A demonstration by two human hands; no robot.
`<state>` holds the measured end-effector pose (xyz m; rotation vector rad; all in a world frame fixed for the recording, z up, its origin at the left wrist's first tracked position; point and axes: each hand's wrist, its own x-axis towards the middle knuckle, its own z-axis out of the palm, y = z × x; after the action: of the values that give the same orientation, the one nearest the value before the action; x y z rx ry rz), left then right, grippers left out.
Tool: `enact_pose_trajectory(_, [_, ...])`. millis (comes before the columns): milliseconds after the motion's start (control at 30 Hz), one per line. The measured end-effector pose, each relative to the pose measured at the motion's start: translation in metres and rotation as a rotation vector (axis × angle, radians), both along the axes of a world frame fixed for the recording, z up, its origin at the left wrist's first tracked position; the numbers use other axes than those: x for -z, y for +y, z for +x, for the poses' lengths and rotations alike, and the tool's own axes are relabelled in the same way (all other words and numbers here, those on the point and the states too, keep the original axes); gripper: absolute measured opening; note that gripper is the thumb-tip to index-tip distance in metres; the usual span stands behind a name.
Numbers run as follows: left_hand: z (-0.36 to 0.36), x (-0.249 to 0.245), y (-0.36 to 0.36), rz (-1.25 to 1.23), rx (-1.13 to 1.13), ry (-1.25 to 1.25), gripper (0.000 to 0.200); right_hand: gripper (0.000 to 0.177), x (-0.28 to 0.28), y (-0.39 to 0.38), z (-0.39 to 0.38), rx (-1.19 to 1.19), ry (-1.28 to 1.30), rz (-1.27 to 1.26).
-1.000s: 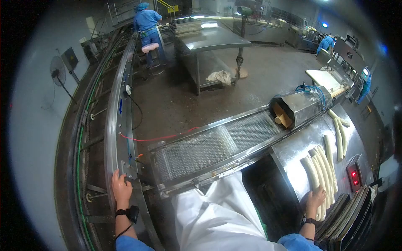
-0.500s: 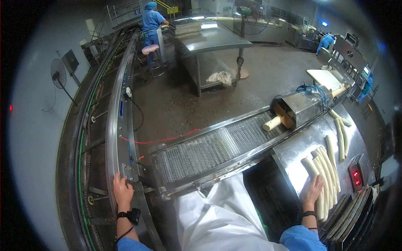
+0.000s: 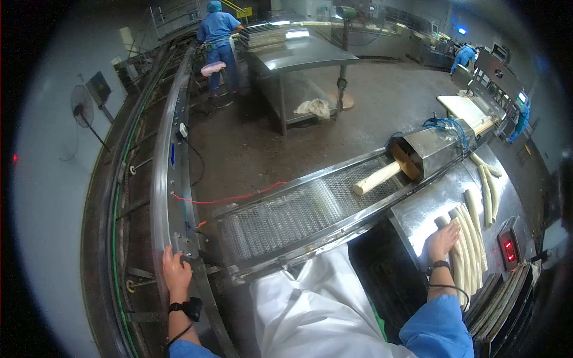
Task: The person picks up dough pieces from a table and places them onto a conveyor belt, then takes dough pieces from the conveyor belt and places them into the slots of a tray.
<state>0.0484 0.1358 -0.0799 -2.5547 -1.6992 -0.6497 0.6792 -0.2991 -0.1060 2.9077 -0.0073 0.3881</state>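
Observation:
My left hand (image 3: 176,271) rests on the metal side rail (image 3: 160,215) at the left, its fingers apart and nothing held. On the steel table at the right, my right hand (image 3: 444,238) lies flat with stretched fingers on the left side of a row of long pale dough rolls (image 3: 471,250). Another pale roll (image 3: 378,179) sticks out of the metal housing (image 3: 433,149) onto the mesh conveyor belt (image 3: 286,215). Further rolls (image 3: 486,194) lie at the back of the steel table (image 3: 412,227).
A scale with a red display (image 3: 508,247) sits right of the rolls, above stacked trays (image 3: 498,313). Beyond the conveyor stands a steel table (image 3: 304,55). One person (image 3: 218,33) stands at the back left; two others (image 3: 462,58) are far right.
The roll on the conveyor reaches further out of the housing, toward the left. My right hand has moved up along the rolls. The person at the back left has shifted slightly.

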Motion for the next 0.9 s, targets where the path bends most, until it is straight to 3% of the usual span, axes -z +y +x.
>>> enact_pose_trajectory(33, [-0.002,0.001,0.002,0.002,-0.002,0.001,0.028,0.064,0.006,0.010,0.008,-0.072,-0.012,0.017])
enact_pose_trajectory(100, [-0.004,0.006,0.003,0.021,0.007,-0.001,0.028,0.053,0.026,0.040,0.021,-0.505,-0.105,0.313])
enact_pose_trajectory(167, [-0.005,0.010,0.005,0.035,0.017,-0.002,0.028,0.062,0.005,0.093,-0.009,-0.942,-0.130,0.552])
enact_pose_trajectory(267, [-0.003,0.005,0.003,0.029,0.018,-0.006,0.028,0.067,-0.011,0.167,-0.047,-1.077,0.057,0.576])
enact_pose_trajectory(333, [-0.003,0.003,0.001,0.010,0.004,-0.010,0.028,0.071,-0.013,0.204,-0.064,-1.171,0.182,0.399])
enact_pose_trajectory(433, [-0.005,0.005,0.002,0.018,0.009,-0.021,0.027,0.070,-0.005,0.252,-0.096,-1.214,0.185,0.332])
enact_pose_trajectory(533, [-0.005,0.005,0.003,0.014,0.018,-0.033,0.027,0.022,-0.018,0.274,-0.123,-1.354,0.107,0.175])
enact_pose_trajectory(700, [-0.001,-0.001,-0.001,0.014,0.005,-0.007,0.026,0.022,-0.026,0.277,-0.141,-1.474,0.047,0.136])
enact_pose_trajectory(767, [-0.002,0.000,0.000,0.013,0.005,-0.012,0.026,0.036,-0.050,0.264,-0.149,-1.348,0.320,0.367])
enact_pose_trajectory(833, [-0.003,0.002,0.003,0.016,0.008,-0.019,0.026,0.040,-0.042,0.241,-0.124,-1.272,0.500,0.967])
enact_pose_trajectory(867, [-0.005,0.005,0.004,0.012,0.017,-0.025,0.026,0.039,-0.042,0.235,-0.122,-1.277,0.466,0.946])
enact_pose_trajectory(900, [-0.006,0.007,0.004,0.008,0.026,-0.030,0.026,0.042,-0.045,0.189,-0.099,-0.908,0.698,1.493])
